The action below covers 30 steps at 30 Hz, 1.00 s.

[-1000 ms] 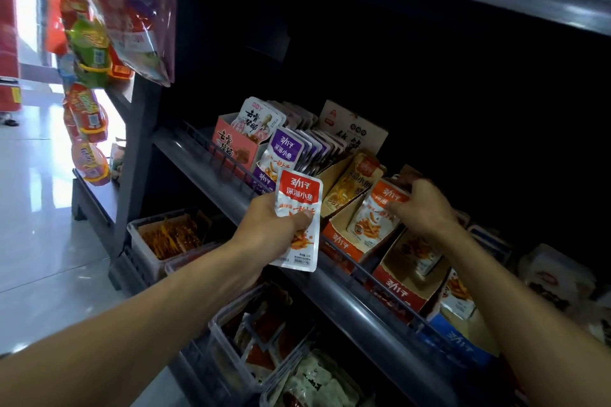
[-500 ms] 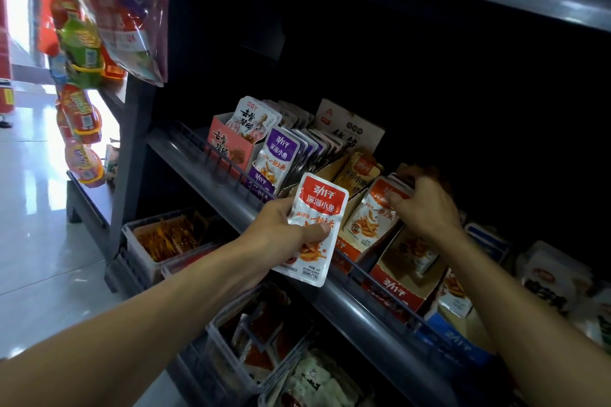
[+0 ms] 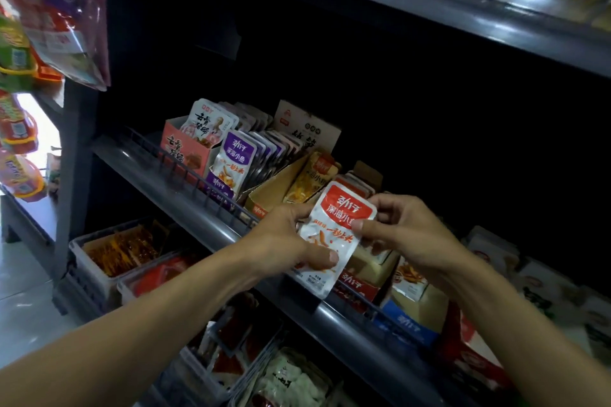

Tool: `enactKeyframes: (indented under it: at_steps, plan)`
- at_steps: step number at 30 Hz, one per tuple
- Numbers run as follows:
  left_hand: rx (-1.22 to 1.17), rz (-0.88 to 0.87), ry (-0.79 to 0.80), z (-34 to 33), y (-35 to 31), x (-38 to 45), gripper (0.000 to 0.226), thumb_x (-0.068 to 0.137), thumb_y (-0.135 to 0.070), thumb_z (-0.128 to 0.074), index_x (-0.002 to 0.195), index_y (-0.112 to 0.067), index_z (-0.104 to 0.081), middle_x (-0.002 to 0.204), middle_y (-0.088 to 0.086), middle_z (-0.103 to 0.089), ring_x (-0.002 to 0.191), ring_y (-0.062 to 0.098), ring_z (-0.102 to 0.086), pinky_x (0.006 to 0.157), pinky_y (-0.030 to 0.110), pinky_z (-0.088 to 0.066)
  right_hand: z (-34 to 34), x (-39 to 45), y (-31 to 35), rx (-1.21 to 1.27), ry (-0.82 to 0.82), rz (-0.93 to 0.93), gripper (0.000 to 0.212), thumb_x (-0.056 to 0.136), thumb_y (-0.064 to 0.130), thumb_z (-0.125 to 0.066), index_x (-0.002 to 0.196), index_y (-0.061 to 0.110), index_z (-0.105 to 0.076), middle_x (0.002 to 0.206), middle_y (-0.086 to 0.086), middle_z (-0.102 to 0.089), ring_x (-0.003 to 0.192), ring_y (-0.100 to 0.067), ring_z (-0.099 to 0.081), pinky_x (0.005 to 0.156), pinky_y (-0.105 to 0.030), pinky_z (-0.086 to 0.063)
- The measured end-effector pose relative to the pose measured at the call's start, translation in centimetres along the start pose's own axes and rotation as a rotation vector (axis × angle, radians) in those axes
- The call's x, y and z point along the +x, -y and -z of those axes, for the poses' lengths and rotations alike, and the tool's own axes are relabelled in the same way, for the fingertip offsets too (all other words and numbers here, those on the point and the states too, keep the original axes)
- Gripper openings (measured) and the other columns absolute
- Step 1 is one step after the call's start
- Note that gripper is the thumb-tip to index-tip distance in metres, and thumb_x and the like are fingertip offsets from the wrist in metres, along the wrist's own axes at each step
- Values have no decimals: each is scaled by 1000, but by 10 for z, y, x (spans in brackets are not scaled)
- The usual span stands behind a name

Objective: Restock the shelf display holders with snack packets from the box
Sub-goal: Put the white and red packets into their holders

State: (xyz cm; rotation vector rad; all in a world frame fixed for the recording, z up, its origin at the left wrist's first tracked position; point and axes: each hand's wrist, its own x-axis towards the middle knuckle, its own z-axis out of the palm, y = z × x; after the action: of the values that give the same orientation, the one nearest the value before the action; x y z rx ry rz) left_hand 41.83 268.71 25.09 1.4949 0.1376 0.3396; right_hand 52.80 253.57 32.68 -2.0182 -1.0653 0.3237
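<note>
A white snack packet with a red top [image 3: 334,235] is held in front of the middle shelf. My left hand [image 3: 291,243] grips its lower left side, thumb across the front. My right hand [image 3: 401,231] pinches its right edge, thumb on the front. Directly behind the packet stands a cardboard display holder [image 3: 358,281] with more red-topped packets. To its left are a brown holder with yellow packets [image 3: 281,187], a row of purple-topped packets [image 3: 233,163] and a pink holder [image 3: 185,150].
The shelf's grey front rail [image 3: 205,225] runs diagonally under my hands. An upper shelf [image 3: 429,6] overhangs. Plastic bins of snacks [image 3: 105,251] sit below at left. Hanging bags [image 3: 56,10] fill the upper left. A blue holder [image 3: 406,324] and white boxes [image 3: 496,251] stand right.
My left hand has carried the red-topped packet rightward and up. My right hand has left the holder's packets and taken hold of the packet's right edge.
</note>
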Motion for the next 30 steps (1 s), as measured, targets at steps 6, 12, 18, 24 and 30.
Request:
enactKeyframes:
  at_steps: [6,12,18,24,30]
  plan:
    - [-37,-43,103,-22,-10,8,43,74,11,-75,107,-15,-66,93,0,-77,86,13,-73,73,24,-58,32,-10,-2,200,-86,-122,10,86,6,-69,96,5,-67,80,-7,-73,62,-12,-62,55,-23,-50]
    - [-59,-54,108,-33,-16,12,50,71,13,-77,110,-16,-63,103,6,-76,97,20,-72,90,34,-56,53,-12,-8,302,-103,-194,8,86,6,-68,94,6,-67,79,-7,-73,58,-8,-58,49,-17,-47]
    - [-48,-56,62,-33,-11,11,43,70,12,-78,107,-5,-64,98,7,-76,92,20,-73,82,32,-60,56,-12,-18,353,-130,-228,7,86,7,-68,93,7,-70,81,-9,-72,60,-9,-55,49,-16,-46]
    - [-50,-47,104,-36,-12,10,33,77,7,-73,107,-5,-65,96,5,-77,92,18,-73,75,27,-59,58,-11,-23,354,-144,-249,13,86,7,-68,99,3,-69,79,-8,-73,56,-7,-54,47,-16,-45]
    - [543,-219,-162,-36,6,14,23,89,-22,-69,112,-23,-63,97,-7,-69,99,5,-62,87,23,-51,77,2,-27,-15,-496,-168,7,85,17,-75,91,15,-70,74,-1,-69,55,-6,-56,50,-18,-43]
